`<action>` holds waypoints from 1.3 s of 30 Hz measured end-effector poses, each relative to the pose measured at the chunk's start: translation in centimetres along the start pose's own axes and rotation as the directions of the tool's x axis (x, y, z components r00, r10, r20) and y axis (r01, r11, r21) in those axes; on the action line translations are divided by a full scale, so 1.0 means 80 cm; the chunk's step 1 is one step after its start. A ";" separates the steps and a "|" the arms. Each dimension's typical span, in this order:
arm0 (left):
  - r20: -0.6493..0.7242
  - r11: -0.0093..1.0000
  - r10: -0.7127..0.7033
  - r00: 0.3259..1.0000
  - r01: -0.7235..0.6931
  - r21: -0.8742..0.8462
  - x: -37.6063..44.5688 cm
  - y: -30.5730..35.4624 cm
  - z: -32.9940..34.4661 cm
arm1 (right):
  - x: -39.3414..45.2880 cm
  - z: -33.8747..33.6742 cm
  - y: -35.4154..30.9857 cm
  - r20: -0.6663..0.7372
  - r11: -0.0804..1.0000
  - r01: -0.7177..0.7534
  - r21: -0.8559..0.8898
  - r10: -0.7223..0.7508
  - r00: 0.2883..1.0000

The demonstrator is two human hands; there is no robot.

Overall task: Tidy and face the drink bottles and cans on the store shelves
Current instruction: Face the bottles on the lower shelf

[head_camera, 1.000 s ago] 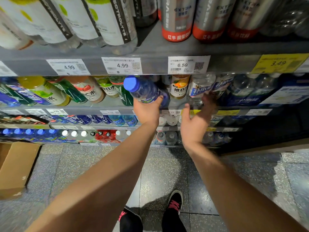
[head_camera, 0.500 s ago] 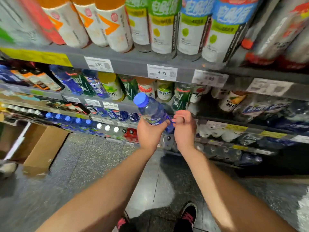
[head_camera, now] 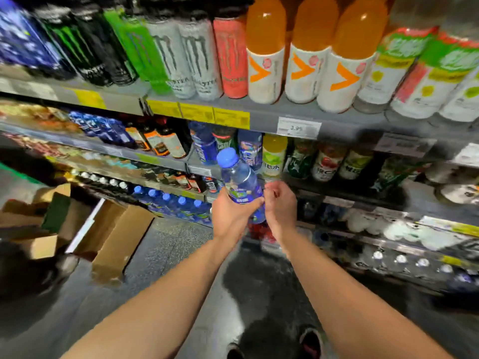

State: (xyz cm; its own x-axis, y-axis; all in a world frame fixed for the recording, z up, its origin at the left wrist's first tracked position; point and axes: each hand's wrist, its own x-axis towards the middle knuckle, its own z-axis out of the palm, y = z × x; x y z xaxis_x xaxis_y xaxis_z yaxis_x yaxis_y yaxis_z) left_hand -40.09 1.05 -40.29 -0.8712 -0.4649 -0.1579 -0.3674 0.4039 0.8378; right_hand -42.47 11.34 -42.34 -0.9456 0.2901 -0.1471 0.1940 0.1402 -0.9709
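Head view: blue-capped bottle (head_camera: 241, 181) gripped in front of the drink shelves.
Left hand (head_camera: 232, 216) wrapped round the bottle's lower half, cap tilted up-left; right hand (head_camera: 280, 204) curled, fingertips pinching its label side. Held off the shelf (head_camera: 337, 123), near a yellow-capped bottle (head_camera: 274, 155). Cardboard boxes (head_camera: 114, 229) lower left.

We've got our left hand (head_camera: 230, 216) wrapped round a blue-capped bottle (head_camera: 239, 181), tilted with the cap up and left, in front of the shelves (head_camera: 259, 117). Our right hand (head_camera: 281, 206) is curled right beside it, fingertips at the label. Cardboard boxes (head_camera: 114, 237) sit on the floor to the left.
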 end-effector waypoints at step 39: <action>0.117 0.998 0.037 0.992 -0.030 -0.062 0.269 -0.143 -0.161 | 0.111 0.299 -0.030 -0.480 0.980 -0.048 -0.193 -0.052 0.876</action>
State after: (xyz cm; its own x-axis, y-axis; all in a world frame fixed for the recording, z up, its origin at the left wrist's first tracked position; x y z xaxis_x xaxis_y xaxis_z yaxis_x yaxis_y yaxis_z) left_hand -50.48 -23.72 -46.53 -0.9164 -0.3541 -0.1865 -0.3200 0.3685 0.8728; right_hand -57.61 -9.04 -45.81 -0.7127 0.7013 0.0122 0.2856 0.3061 -0.9082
